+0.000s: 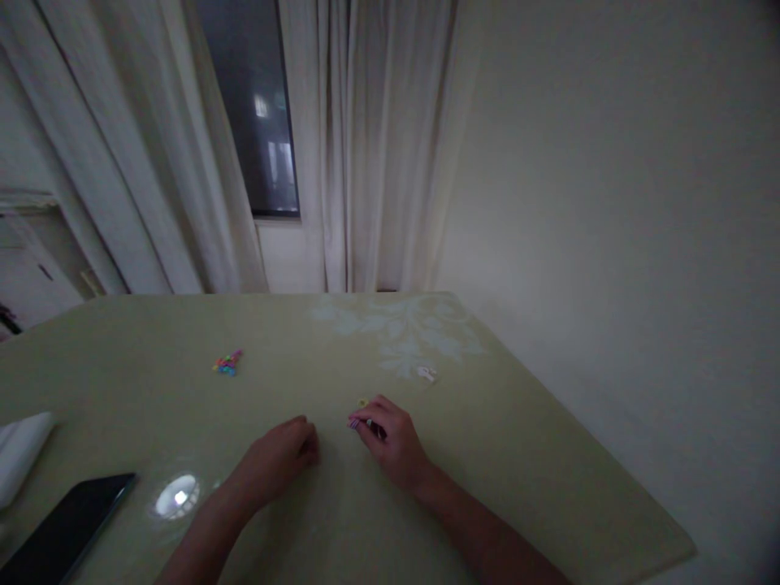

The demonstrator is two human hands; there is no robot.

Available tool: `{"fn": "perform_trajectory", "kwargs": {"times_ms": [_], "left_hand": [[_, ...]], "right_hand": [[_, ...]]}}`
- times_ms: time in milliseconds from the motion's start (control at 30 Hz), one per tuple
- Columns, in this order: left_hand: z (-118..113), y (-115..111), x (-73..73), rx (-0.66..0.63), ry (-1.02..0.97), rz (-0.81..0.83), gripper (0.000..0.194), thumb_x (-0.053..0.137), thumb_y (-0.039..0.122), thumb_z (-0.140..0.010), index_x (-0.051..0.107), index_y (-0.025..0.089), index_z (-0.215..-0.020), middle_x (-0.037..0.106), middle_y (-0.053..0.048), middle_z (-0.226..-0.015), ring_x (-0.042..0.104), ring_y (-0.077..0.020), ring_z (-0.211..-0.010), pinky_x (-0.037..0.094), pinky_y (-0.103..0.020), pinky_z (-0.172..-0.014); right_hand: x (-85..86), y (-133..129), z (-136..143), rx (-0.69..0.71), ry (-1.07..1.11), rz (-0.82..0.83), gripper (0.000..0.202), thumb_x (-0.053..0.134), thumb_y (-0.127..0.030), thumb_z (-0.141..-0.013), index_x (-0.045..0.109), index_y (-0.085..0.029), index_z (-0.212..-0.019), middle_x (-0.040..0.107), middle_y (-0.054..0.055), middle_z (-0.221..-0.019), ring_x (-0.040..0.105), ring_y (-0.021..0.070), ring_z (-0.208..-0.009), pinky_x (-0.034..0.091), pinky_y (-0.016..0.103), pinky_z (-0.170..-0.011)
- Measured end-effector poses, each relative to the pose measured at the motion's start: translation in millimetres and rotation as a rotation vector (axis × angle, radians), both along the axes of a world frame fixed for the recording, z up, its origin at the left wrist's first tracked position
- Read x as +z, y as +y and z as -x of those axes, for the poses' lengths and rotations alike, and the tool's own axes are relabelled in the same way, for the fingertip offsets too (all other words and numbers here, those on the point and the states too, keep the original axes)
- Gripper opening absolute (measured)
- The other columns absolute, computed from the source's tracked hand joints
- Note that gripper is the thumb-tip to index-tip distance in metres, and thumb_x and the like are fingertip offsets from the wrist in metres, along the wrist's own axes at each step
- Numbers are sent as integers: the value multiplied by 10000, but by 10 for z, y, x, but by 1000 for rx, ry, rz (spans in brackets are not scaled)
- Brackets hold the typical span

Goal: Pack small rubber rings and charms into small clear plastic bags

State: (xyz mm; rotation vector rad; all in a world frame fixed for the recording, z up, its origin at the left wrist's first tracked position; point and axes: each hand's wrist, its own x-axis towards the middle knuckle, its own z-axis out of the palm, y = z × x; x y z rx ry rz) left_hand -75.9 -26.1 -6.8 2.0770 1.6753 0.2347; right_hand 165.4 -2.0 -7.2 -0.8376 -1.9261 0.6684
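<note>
My right hand (390, 439) is closed in a pinch over the middle of the table. Between thumb and forefinger is a tiny piece with light and purplish stripes (353, 423), too small to name. A small yellow piece (364, 402) shows just beyond the forefinger. To the left, my left hand (283, 455) rests with its fingers curled in; whatever they may hold is hidden. Farther off, a little heap of colourful small pieces (227, 363) lies on the left, and several small white pieces (427, 374) lie beyond my right hand.
The pale green table (517, 471) has a white leaf pattern at its far end. A dark tablet or phone (67, 528) lies at the lower left, near a white object (24, 451). Curtains (390, 146) and a wall (621, 203) stand behind and to the right.
</note>
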Motion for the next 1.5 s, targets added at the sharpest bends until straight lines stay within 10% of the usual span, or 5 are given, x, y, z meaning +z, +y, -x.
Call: {"fn": "perform_trajectory", "kwargs": {"times_ms": [1500], "left_hand": [[2,81,-11,65,26,-24,165,483,299,-904,607,203,-853,710,-80,-928,653,-231,-849,410,-304,-730]], "right_hand": [[-8,-13,4,27,-54,-25,148,673,-285,-973,800,-208,-968,685,37,-830,588,141,-675,467,258,-668]]}}
